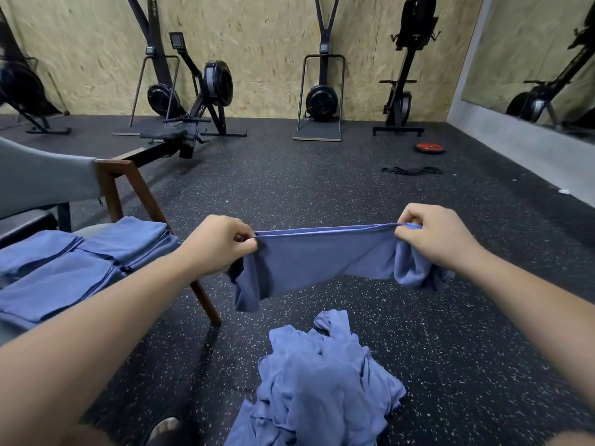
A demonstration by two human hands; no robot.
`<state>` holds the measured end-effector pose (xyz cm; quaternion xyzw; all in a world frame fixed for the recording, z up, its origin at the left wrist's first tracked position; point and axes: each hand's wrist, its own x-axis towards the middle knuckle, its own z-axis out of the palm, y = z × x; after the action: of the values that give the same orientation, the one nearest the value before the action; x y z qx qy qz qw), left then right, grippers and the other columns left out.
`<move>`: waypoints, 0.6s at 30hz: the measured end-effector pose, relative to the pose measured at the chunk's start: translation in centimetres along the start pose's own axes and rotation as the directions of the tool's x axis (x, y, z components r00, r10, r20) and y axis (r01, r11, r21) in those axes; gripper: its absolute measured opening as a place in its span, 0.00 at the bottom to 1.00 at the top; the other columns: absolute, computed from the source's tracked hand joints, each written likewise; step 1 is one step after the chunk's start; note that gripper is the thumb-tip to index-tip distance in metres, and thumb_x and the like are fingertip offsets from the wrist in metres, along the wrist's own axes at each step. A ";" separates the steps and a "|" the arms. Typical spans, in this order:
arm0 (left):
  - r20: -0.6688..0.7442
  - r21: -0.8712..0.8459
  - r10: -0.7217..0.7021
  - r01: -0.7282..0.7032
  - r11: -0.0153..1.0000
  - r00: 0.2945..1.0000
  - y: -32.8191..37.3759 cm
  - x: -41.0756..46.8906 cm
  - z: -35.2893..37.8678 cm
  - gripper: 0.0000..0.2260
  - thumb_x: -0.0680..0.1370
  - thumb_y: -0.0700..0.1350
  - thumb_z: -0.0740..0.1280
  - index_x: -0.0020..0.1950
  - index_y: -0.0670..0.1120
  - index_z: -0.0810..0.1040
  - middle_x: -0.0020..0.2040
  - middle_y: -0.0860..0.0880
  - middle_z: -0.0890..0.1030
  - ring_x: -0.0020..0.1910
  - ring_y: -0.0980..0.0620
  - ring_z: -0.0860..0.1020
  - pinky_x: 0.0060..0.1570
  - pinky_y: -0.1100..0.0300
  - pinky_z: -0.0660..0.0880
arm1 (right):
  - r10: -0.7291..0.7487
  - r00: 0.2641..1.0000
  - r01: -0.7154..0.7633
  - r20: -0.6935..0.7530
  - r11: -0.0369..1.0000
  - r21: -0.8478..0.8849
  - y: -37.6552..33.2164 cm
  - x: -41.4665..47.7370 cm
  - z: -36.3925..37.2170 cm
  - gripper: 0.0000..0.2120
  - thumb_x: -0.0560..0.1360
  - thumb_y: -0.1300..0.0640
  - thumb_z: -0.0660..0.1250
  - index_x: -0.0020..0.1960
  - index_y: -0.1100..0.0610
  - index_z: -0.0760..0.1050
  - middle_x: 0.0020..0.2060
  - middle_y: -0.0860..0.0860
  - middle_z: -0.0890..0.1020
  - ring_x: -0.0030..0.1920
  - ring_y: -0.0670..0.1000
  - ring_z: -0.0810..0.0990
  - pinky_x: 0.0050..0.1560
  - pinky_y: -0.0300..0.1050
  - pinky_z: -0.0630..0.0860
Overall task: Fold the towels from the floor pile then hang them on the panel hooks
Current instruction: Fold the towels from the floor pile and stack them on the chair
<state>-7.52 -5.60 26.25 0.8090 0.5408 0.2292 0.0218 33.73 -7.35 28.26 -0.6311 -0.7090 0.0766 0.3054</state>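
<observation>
Towel (322,255), blue, stretched level between both hands above the speckled rubber floor (467,317). Left hand (219,244): fingers curled, pinching the doubled top edge at one corner. Right hand (434,235): fingers curled round bunched cloth at the opposite corner. The fabric sags in loose folds beneath each fist. Below it, nearer the person, lies the floor pile (322,381) of crumpled blue towels. Chair (109,191), wooden-framed, at left: its seat bears folded towels (80,265) laid in flat, overlapping stacks. Background: rowing machine (193,117) and red weight plate (429,148) near the board wall.
</observation>
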 end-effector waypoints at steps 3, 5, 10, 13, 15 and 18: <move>0.026 0.070 -0.011 0.009 0.998 1.000 -0.6 -0.1 -0.1 0.04 0.76 0.47 0.74 0.42 0.50 0.87 0.38 0.55 0.84 0.38 0.54 0.80 0.41 0.63 0.72 | 0.032 0.999 -0.032 0.004 0.999 -0.006 0.9 0.1 0.2 0.06 0.74 0.56 0.72 0.39 0.50 0.80 0.36 0.46 0.83 0.42 0.46 0.80 0.40 0.41 0.70; 0.049 0.088 -0.019 0.014 0.996 0.999 -0.9 -0.2 -0.1 0.02 0.75 0.47 0.75 0.43 0.52 0.87 0.37 0.55 0.84 0.38 0.56 0.81 0.41 0.61 0.76 | 0.051 0.999 -0.051 0.012 0.999 -0.006 1.5 0.2 0.4 0.06 0.74 0.56 0.72 0.39 0.49 0.80 0.36 0.46 0.84 0.43 0.46 0.80 0.40 0.41 0.71; 0.078 0.093 -0.034 0.027 0.995 0.996 -1.6 -0.3 -0.1 0.08 0.75 0.51 0.78 0.39 0.53 0.82 0.33 0.58 0.81 0.36 0.59 0.79 0.39 0.59 0.74 | 0.090 0.995 -0.088 0.054 0.996 -0.030 2.7 0.3 1.3 0.07 0.75 0.56 0.72 0.38 0.50 0.80 0.36 0.46 0.83 0.41 0.46 0.80 0.40 0.43 0.71; 0.042 0.065 -0.077 0.074 0.995 0.996 -2.5 -0.3 -0.2 0.13 0.76 0.56 0.78 0.37 0.54 0.80 0.33 0.57 0.81 0.35 0.59 0.79 0.38 0.57 0.73 | 0.115 0.992 -0.113 0.059 0.993 -0.032 3.3 0.4 1.5 0.07 0.75 0.56 0.72 0.39 0.50 0.80 0.36 0.46 0.83 0.41 0.45 0.79 0.40 0.42 0.70; 0.041 -0.027 -0.137 0.138 0.990 0.990 -2.7 -0.4 -0.3 0.12 0.76 0.58 0.79 0.38 0.54 0.82 0.33 0.55 0.82 0.35 0.57 0.80 0.38 0.55 0.74 | 0.121 0.990 -0.119 0.072 0.992 -0.032 3.6 0.4 1.7 0.07 0.75 0.56 0.72 0.39 0.49 0.80 0.37 0.46 0.84 0.42 0.47 0.80 0.40 0.41 0.70; 0.085 -0.222 -0.216 0.230 0.948 0.973 -2.9 -0.6 -0.4 0.10 0.76 0.58 0.78 0.42 0.54 0.85 0.35 0.51 0.85 0.34 0.43 0.80 0.37 0.49 0.78 | 0.130 0.986 -0.126 0.105 0.991 -0.048 4.0 0.5 2.0 0.07 0.75 0.56 0.71 0.40 0.48 0.80 0.38 0.45 0.84 0.44 0.48 0.81 0.40 0.42 0.71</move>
<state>-10.38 -5.05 25.55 0.7412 0.5977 0.2619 0.1573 36.09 -5.55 24.83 -0.6765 -0.6838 0.1153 0.2479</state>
